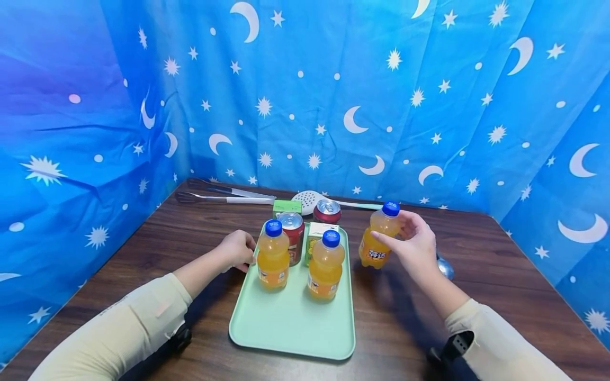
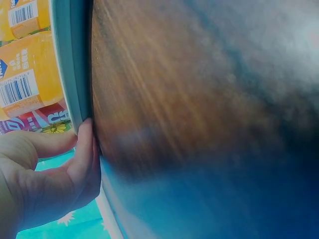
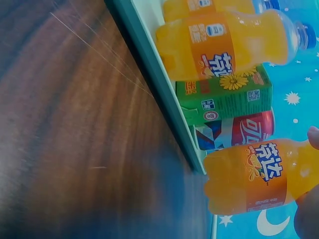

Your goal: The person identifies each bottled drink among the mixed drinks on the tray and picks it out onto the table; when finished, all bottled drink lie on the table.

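My left hand (image 1: pixel 237 248) pinches the left rim of a light green tray (image 1: pixel 290 328), thumb on the inner side and fingers outside in the left wrist view. With my right hand (image 1: pixel 413 241) I grip an orange soda bottle (image 1: pixel 374 246) with a blue cap round its upper part, just right of the tray. Two matching bottles, one on the left (image 1: pixel 274 259) and one on the right (image 1: pixel 326 272), stand upright on the tray. Behind them are a red soda can (image 1: pixel 294 241) and a green-and-yellow drink carton (image 1: pixel 312 241).
Past the tray's far end are another red can (image 1: pixel 327 210) and a green box (image 1: pixel 287 207). A slotted spoon (image 1: pixel 308 201) and other long-handled utensils (image 1: pixel 248 199) lie along the table's back edge. Something shiny and rounded (image 1: pixel 445 268) lies behind my right wrist. A blue curtain (image 1: pixel 333 106) surrounds the table.
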Demonstrator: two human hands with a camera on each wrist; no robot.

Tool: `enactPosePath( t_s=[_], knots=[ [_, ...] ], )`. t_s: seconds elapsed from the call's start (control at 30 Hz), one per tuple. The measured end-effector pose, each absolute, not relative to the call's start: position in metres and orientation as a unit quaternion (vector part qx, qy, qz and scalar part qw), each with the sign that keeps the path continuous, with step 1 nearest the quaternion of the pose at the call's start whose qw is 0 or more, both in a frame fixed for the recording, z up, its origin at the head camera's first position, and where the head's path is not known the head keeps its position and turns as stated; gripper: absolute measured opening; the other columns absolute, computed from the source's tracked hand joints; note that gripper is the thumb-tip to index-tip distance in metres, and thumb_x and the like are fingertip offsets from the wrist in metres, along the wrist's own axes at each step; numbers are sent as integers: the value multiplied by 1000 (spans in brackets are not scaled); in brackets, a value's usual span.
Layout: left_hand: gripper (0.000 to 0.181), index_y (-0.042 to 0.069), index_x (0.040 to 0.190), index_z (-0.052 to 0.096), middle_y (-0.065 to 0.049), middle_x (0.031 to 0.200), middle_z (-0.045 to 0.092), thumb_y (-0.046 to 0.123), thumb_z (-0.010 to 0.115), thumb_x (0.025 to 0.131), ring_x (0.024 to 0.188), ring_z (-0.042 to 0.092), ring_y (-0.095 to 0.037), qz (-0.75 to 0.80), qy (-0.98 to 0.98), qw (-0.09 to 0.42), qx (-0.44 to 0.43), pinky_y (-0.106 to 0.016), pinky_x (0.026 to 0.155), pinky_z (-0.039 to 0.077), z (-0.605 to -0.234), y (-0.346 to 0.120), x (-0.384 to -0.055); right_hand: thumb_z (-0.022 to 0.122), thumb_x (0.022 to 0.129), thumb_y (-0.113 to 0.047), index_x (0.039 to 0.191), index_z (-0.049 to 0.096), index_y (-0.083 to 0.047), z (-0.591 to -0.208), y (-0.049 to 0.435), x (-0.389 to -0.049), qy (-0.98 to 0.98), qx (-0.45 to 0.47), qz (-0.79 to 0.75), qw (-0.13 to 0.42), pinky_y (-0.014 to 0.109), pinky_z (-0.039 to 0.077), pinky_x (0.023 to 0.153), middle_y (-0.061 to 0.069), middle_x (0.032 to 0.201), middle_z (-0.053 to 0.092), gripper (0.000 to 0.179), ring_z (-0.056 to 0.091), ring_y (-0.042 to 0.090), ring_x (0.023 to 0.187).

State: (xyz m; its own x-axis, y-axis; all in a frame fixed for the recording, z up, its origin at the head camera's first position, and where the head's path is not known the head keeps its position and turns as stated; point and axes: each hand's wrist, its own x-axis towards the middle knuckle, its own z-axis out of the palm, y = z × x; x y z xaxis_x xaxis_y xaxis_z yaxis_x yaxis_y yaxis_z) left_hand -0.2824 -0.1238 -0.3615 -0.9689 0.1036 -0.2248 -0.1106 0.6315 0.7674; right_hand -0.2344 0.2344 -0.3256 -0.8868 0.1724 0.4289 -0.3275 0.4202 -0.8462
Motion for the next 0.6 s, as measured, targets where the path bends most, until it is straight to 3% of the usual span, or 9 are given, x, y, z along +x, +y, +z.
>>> enactPosePath(
  t_s=[0.6],
  knots=[
    [24, -8, 95, 57, -17, 82, 53, -16, 65, 74, 66, 62, -23, 430, 895, 120, 1, -32, 52, 57, -364, -124, -283, 78, 76, -27, 124, 49, -4, -332, 240, -266, -810, 62, 537, 230, 40, 44, 98, 9, 123, 56, 61, 52, 23, 117]
  ],
)
